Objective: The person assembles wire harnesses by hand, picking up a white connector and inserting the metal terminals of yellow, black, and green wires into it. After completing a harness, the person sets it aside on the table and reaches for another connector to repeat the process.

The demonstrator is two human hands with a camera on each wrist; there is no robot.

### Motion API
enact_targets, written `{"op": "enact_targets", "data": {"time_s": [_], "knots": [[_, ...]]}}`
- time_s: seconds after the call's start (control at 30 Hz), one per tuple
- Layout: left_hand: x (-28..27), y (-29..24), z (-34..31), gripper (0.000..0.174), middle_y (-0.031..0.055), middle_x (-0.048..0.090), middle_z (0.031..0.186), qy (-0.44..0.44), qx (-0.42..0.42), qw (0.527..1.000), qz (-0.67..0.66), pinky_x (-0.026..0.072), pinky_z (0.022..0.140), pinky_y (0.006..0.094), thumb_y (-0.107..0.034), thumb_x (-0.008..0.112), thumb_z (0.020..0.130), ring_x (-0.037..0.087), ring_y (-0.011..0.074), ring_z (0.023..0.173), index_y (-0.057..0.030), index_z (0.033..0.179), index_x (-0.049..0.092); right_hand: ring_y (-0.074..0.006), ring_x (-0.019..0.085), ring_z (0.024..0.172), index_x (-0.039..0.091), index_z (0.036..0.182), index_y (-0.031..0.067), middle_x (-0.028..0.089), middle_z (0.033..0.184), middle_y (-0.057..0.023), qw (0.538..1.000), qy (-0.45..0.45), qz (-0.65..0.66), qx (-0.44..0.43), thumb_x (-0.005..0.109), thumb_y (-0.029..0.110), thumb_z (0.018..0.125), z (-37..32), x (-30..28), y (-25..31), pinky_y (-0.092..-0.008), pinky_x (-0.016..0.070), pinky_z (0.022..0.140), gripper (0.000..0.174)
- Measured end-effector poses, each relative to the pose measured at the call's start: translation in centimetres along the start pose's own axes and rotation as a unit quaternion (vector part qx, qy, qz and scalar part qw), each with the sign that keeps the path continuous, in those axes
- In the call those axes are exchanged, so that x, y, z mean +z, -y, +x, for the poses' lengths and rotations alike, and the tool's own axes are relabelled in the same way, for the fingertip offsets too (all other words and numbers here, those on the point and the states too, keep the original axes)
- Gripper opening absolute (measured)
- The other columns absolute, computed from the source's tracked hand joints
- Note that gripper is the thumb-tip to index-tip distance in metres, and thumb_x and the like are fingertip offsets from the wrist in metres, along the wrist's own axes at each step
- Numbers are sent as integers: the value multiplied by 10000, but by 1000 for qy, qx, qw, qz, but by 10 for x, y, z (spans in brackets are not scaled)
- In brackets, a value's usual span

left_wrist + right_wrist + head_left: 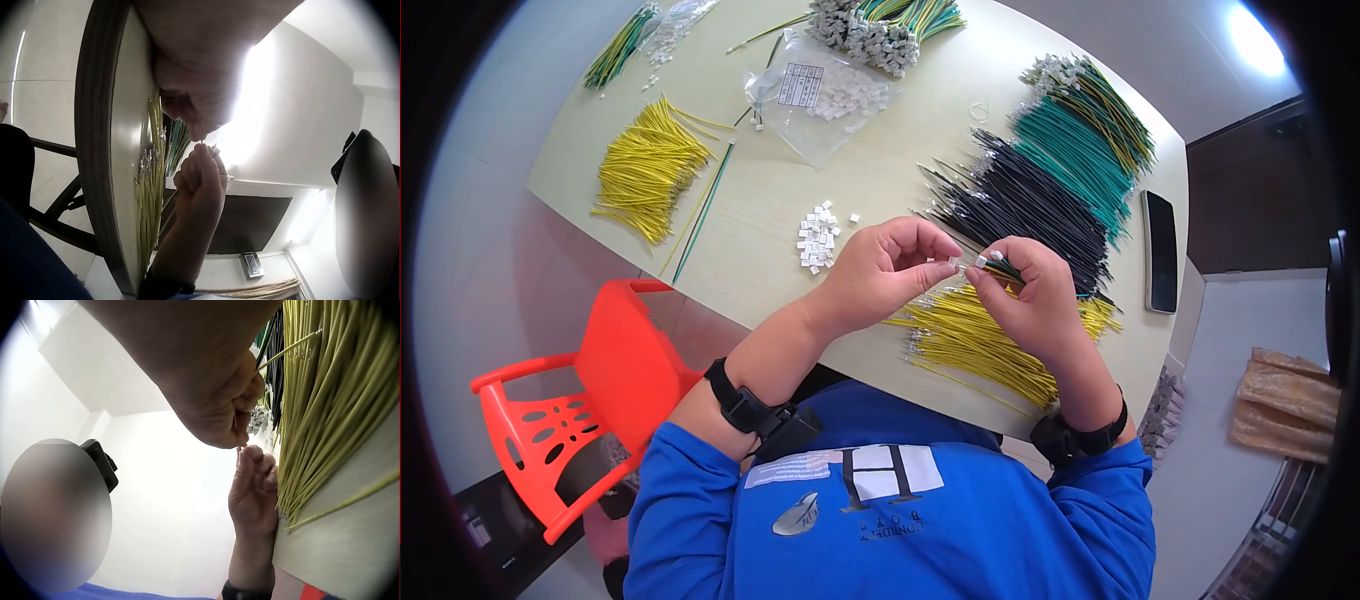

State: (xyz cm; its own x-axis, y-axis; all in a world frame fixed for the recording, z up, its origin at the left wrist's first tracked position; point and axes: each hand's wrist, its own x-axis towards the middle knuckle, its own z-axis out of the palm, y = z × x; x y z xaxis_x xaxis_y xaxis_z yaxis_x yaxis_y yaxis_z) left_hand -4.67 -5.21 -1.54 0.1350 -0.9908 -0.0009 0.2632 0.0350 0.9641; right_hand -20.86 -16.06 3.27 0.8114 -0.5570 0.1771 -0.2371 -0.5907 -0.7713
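In the head view my left hand [875, 275] pinches a small white connector housing [954, 262] between thumb and fingertips. Facing it, my right hand [1040, 300] holds a few wires with thumb and curled fingers; white connectors [982, 261] show at their ends, and a bare wire tip points at the housing. The fingertips of both hands nearly meet, as the right wrist view also shows. Below the hands lies a bundle of yellow wires [970, 340] with metal terminals. Loose white housings [816, 240] lie in a pile left of my left hand.
Black wires [1030, 205] and green wires [1080, 150] lie beyond my right hand, with a phone [1160, 250] at the table's right edge. Farther back are a plastic bag of housings [825, 95] and finished-looking bundles [890, 35]. More yellow wires [650, 170] lie left, near a red chair [620, 370].
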Motion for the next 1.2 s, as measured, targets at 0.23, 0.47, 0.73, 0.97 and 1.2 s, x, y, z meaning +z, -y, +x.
{"op": "enact_targets", "data": {"time_s": [0.23, 0.47, 0.73, 0.97, 1.2], "knots": [[1, -3, 0, 133, 14, 590, 913, 0, -21, 999, 25, 470, 757, 190, -16, 613, 864, 564, 60, 847, 0, 995, 595, -166, 544, 584, 596, 776, 17, 561, 661, -71, 1000, 7, -1, 0, 683, 99, 771, 0, 3, -1, -278, 428, 528, 120], [0, 0, 2, 131, 23, 605, 925, -3, -13, 999, 44, 476, 756, 189, -4, 607, 864, 574, 61, 852, 0, 994, 600, -158, 548, 598, 589, 781, 14, 569, 668, -73, 999, -8, -33, -12, 695, 86, 764, -1, 4, 1, -260, 423, 548, 129], [1, -9, 5, 136, 28, 619, 941, 2, -29, 997, 71, 478, 768, 196, -19, 610, 866, 581, 64, 869, -1, 1001, 605, -144, 532, 596, 582, 781, 11, 563, 671, -68, 999, -6, -34, -2, 691, 91, 774, -1, 3, -3, -259, 416, 548, 136], [-5, -16, 14, 138, 20, 621, 925, 16, -49, 990, 130, 473, 762, 195, -45, 615, 870, 578, 58, 857, -4, 1001, 607, -117, 507, 605, 573, 800, 10, 549, 686, -53, 999, -17, 26, 12, 659, 84, 801, 0, 5, -5, -254, 402, 547, 114], [-7, -10, 16, 122, 13, 615, 909, 12, -26, 996, 85, 463, 738, 186, -37, 615, 868, 566, 48, 830, -8, 986, 605, -125, 484, 586, 573, 806, 12, 528, 674, -50, 1000, -6, 12, 9, 648, 81, 804, 2, 4, -12, -258, 388, 539, 102]]}}
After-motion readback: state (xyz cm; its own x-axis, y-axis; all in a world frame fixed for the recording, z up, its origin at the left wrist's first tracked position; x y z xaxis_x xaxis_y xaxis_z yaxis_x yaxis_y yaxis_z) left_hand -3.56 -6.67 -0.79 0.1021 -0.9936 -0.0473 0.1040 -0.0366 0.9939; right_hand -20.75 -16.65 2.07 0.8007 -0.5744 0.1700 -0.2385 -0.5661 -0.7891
